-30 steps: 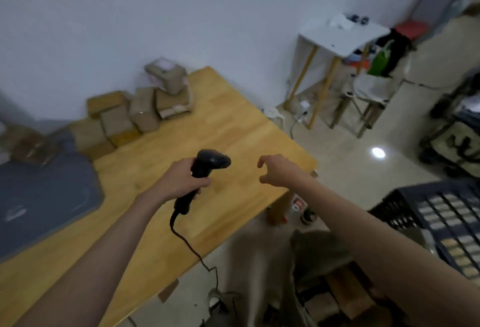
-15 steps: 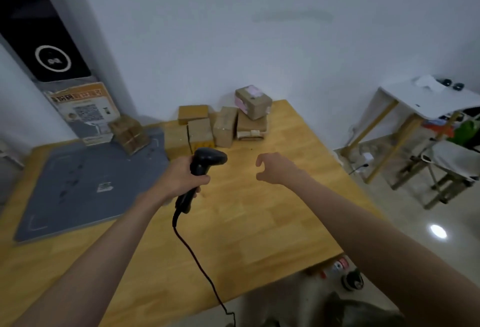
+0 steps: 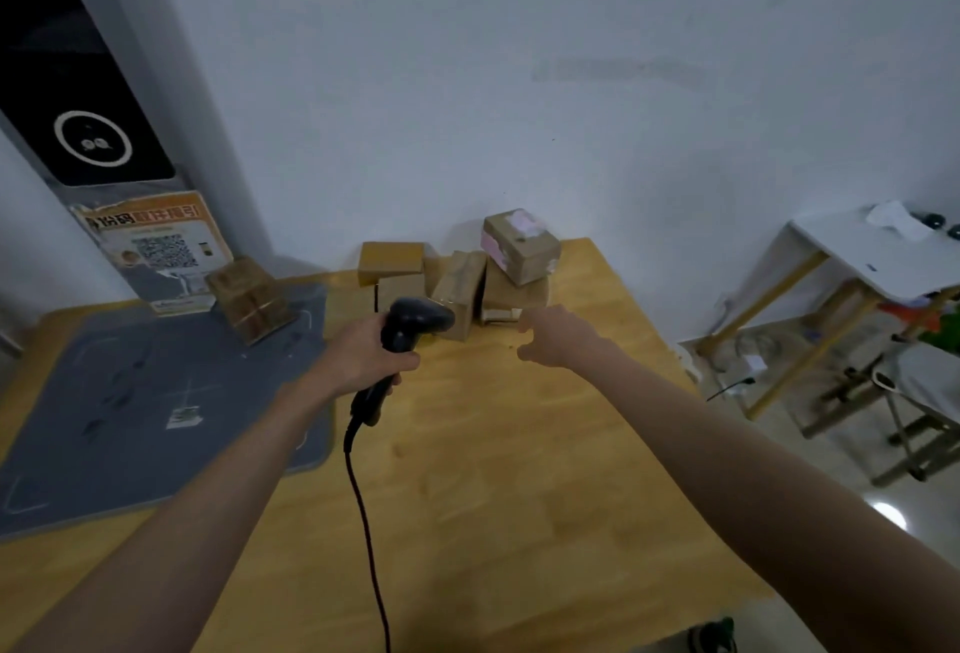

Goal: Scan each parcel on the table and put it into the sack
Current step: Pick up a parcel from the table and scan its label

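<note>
Partly, scanner (image 3: 413, 327) hides cardboard parcels (image 3: 457, 283) behind.

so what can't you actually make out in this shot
- Sack: not in the head view; the frame edges cut it off.
- Parcel pile: the scanner in the left hand covers the front boxes, so no sure count.
- Labels on the top parcel: too blurred to read.
- Right hand: seen from behind, fingertips hidden.
- Scanner cable: leaves the bottom edge.

Parcel depot: stacked parcels (image 3: 467, 273), scanner (image 3: 410, 330).
</note>
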